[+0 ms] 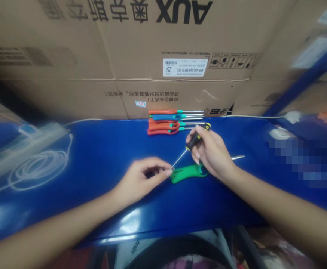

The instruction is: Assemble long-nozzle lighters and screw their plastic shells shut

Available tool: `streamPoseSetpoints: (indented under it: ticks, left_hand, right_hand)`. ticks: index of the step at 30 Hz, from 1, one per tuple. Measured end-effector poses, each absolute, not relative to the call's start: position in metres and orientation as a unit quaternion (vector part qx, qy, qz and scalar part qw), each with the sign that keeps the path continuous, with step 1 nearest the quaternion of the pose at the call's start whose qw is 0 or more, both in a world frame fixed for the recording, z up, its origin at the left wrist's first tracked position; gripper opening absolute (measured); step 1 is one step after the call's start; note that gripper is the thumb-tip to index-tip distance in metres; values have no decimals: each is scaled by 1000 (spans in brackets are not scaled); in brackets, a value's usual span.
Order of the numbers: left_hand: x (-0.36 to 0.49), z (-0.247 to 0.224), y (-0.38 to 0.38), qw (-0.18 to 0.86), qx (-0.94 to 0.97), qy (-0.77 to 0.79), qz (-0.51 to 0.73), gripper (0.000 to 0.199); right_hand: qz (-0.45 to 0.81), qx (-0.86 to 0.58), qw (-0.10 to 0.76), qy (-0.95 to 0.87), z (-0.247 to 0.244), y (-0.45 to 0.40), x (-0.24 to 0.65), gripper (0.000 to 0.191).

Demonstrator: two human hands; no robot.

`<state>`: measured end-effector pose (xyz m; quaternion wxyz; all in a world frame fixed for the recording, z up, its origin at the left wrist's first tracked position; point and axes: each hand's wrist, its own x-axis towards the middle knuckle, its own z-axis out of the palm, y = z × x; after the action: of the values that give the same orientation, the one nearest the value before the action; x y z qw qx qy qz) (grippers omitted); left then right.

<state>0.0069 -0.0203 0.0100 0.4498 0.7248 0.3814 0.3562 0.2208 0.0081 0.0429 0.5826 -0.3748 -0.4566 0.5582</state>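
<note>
My right hand (212, 151) is closed round the black and yellow handle of a screwdriver (193, 142), whose thin metal shaft slants down to the left. At the shaft's tip, the thumb and fingers of my left hand (145, 177) come together in a pinch; whatever small thing they may hold is too small to make out. Just below lies a green long-nosed lighter (187, 173) on the blue table, its handle beside my left fingertips. My right hand hides part of its metal nozzle, and the nozzle's end shows past the wrist.
Several orange, blue and red lighters (163, 127) lie in a row at the back of the blue table (110, 145). Behind them stands a large cardboard box (96, 59). A power strip (37, 142) and a coiled white cable (40, 168) are at the left.
</note>
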Motion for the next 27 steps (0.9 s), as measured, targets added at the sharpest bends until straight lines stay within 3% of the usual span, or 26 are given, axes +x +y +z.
streamPoseSetpoints:
  ticks: [16, 27]
  left_hand:
    - [2, 8, -14, 362, 788, 371, 332, 20]
    - [3, 13, -13, 358, 786, 352, 361, 11]
  right_hand:
    - [545, -357, 616, -442, 44, 8, 221, 36]
    - [536, -350, 622, -451, 42, 8, 222, 33]
